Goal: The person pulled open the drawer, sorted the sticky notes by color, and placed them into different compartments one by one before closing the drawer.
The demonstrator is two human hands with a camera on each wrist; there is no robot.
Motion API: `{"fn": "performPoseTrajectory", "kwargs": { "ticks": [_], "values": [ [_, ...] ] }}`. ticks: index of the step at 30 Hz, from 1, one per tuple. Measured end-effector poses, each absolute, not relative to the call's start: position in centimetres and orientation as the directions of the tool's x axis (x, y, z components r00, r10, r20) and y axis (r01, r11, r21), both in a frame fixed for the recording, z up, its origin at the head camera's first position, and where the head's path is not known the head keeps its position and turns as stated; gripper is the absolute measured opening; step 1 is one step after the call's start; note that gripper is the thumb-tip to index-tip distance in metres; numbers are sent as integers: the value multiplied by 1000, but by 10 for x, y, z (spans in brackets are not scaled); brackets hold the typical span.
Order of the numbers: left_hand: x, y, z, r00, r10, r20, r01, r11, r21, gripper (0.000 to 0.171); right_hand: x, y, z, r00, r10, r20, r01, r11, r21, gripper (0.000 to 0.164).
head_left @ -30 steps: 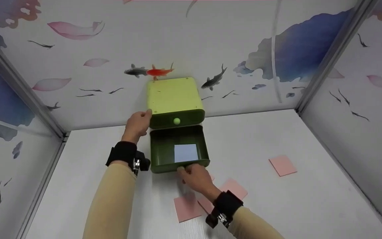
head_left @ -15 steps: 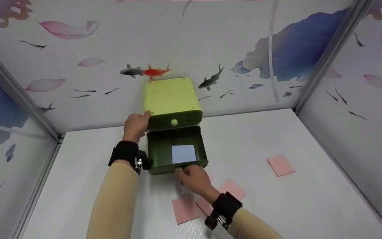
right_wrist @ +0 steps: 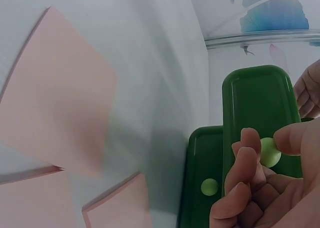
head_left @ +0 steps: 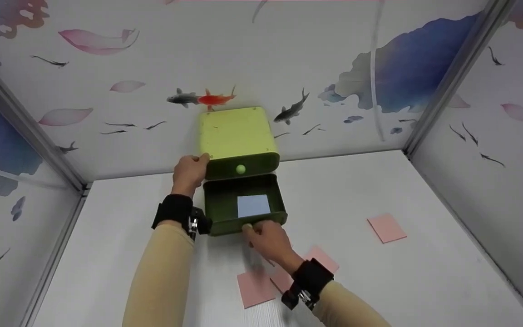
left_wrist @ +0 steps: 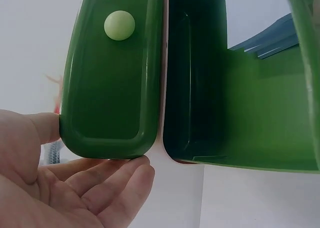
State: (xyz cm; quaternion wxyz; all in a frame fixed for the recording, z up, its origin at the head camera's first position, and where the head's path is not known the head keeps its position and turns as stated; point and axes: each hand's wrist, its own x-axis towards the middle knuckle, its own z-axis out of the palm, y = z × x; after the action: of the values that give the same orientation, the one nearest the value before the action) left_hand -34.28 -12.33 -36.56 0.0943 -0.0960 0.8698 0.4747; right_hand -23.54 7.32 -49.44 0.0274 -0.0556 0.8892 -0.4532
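A small drawer cabinet with a lime-green top (head_left: 238,134) stands against the back wall. My left hand (head_left: 189,172) holds its left side, thumb at the top corner and fingers along the side in the left wrist view. Below the closed upper drawer front (left_wrist: 110,83), a dark green drawer (head_left: 225,229) is pulled out. A pale blue stack of square paper (head_left: 253,206) lies in it. My right hand (head_left: 270,240) pinches this drawer's round light-green knob (right_wrist: 270,153) between thumb and fingers. Another drawer front (right_wrist: 200,208) with its own knob shows lower down in the right wrist view.
Several pink square pads lie on the white table (head_left: 120,254): one pad (head_left: 387,227) at the right, another pad (head_left: 255,289) in front, and others partly under the right arm. Patterned walls enclose the table at the back and both sides.
The pulled-out drawer's front edge has tipped up slightly with my right hand, so more of its front face shows. My left hand stays on the cabinet's side.
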Motion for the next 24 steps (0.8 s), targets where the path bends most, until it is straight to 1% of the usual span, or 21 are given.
{"fn": "performPoseTrajectory", "kwargs": {
  "ticks": [6,10,12,16,18,24],
  "values": [
    [-343,-125,-369,-962,-86,-259,-263,541,799,53,-245,72,-491,-992,-124,-3,-71,583,-809,46],
    [-344,-126,-370,-967,-80,-241,-245,547,801,56,-252,71,-488,-992,-128,10,-85,591,-802,47],
    [-344,-125,-371,-973,-79,-218,-224,565,794,54,-255,70,-486,-992,-128,9,-84,593,-801,47],
    [-344,-124,-374,-985,-86,-152,-172,610,774,44,-264,70,-484,-992,-124,0,-75,600,-797,48],
    [-345,-123,-375,-988,-90,-124,-153,617,772,42,-269,70,-483,-992,-122,-5,-71,607,-791,49],
    [-345,-122,-375,-989,-92,-116,-148,609,779,40,-282,69,-483,-992,-123,-23,-57,605,-794,50]
  ]
}}
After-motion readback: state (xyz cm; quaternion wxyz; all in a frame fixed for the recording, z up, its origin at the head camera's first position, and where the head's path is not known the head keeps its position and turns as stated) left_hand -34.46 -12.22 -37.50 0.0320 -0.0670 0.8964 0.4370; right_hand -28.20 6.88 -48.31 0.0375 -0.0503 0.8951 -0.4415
